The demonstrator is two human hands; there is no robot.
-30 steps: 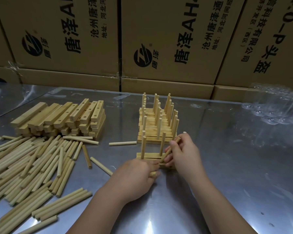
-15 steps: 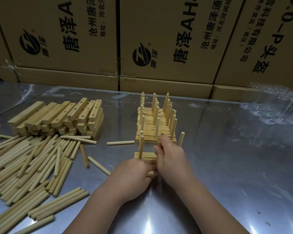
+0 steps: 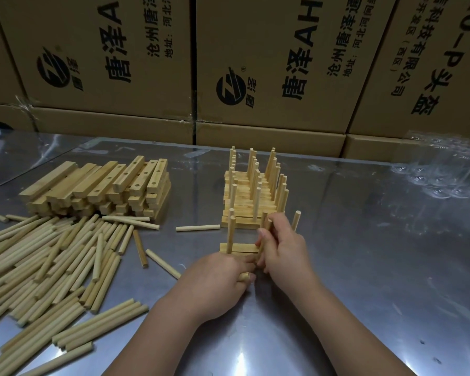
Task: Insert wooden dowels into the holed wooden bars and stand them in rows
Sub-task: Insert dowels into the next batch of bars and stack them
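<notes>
- Done so far: a block of finished rows (image 3: 253, 198) stands mid-desk, bars packed side by side with their pegs upright.
- In progress: one bar (image 3: 238, 247) lies flat on the desk (image 3: 364, 267), just near of that block. Its left dowel (image 3: 230, 232) stands straight and its right dowel (image 3: 295, 221) leans a little to the right.
- My right hand (image 3: 282, 248) has its fingers curled round the middle dowel (image 3: 265, 226). I judge I am seating it, though my hand hides the hole.
- My left hand (image 3: 220, 278) is curled at the bar's near edge, gripping a spare dowel (image 3: 243, 276) whose end pokes out.
- Left to do: a stack of bare bars (image 3: 101, 185) at far left and a wide spread of loose dowels (image 3: 52, 261) at near left. I'd say most of the work remains.
- The wood is pale and unfinished. The bars are square-edged with round holes along the top, and the dowels are smooth and of matching length.
</notes>
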